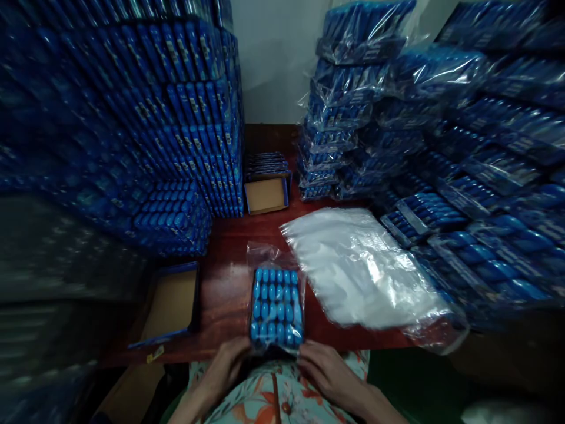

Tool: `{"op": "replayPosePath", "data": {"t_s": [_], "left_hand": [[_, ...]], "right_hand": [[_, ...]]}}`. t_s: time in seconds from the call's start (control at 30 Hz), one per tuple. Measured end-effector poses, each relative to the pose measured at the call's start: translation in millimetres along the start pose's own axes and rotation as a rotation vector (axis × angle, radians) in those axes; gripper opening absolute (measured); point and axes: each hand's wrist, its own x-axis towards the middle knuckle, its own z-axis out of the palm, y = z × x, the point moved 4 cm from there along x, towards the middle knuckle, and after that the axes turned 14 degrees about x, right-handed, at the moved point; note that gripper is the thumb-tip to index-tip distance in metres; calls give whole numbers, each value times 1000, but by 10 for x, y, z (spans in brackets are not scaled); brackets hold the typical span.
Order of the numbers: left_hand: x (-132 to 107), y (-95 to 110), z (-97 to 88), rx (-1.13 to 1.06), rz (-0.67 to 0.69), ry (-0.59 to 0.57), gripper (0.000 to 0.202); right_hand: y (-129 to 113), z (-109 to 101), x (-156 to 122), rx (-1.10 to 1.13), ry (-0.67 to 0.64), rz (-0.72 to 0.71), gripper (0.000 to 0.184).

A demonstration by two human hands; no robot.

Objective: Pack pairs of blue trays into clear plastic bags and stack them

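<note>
A tray of several blue oval pieces (276, 309) lies inside a clear plastic bag on the red-brown table (227, 297), at its near edge. My left hand (229, 360) grips the bag's near left corner. My right hand (324, 366) grips its near right corner. Both hands have their fingers curled round the bag's open end, partly hidden beneath it.
A pile of empty clear bags (362, 271) lies just right of the tray. Tall stacks of blue trays (132, 118) rise on the left and bagged trays (463, 159) on the right. Open cardboard boxes sit at the left (170, 306) and behind (266, 194).
</note>
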Motion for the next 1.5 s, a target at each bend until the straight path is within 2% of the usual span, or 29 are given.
{"op": "replayPosePath", "data": {"t_s": [0.1,0.2,0.3,0.37,0.43,0.5,0.57,0.63,0.73,0.8,0.87,0.97,1.07,1.2,1.3,1.4,1.5], "left_hand": [[333,151,-447,-41,-31,49,26],[608,330,-977,-6,24,86,28],[769,606,-1555,98,88,208,28],[845,823,-1891,259,130,321,26],[932,1009,-2143,464,166,456,24],[1049,1110,-2293,600,197,573,24],[1186,1102,-2362,600,221,666,24],[1316,1003,-2383,457,233,753,23],[1458,753,-2374,34,175,848,21],[1515,600,-2345,-262,113,864,22],[1556,506,-2303,-513,90,838,23],[1615,433,-2229,-856,101,791,24],[1668,365,-2153,-1097,56,828,28],[1675,333,-2111,-1124,-16,876,36],[1631,351,-2106,-1051,-7,826,45],[1579,355,-2080,-945,25,790,38],[1554,339,-2071,-868,42,846,32]], "right_hand": [[-123,-222,288,121,41,55,33],[-337,-572,522,124,108,5,35],[-674,-1034,650,34,274,-116,36],[-917,-1338,711,-113,411,-216,33],[-1107,-1596,798,-239,550,-318,28],[-1194,-1795,932,-222,674,-420,24],[-1164,-1920,1118,-40,739,-493,23],[-1052,-1962,1340,237,733,-500,26],[-871,-1884,1664,709,623,-417,32],[-812,-1802,1818,936,580,-370,35],[-799,-1748,1916,1036,607,-358,37],[-809,-1721,1997,1059,717,-360,36],[-810,-1714,2040,1069,806,-331,35],[-817,-1725,2058,1040,864,-282,37],[-822,-1740,2061,1020,887,-258,38],[-802,-1748,2083,1020,885,-231,38],[-768,-1759,2114,987,876,-207,37]]}}
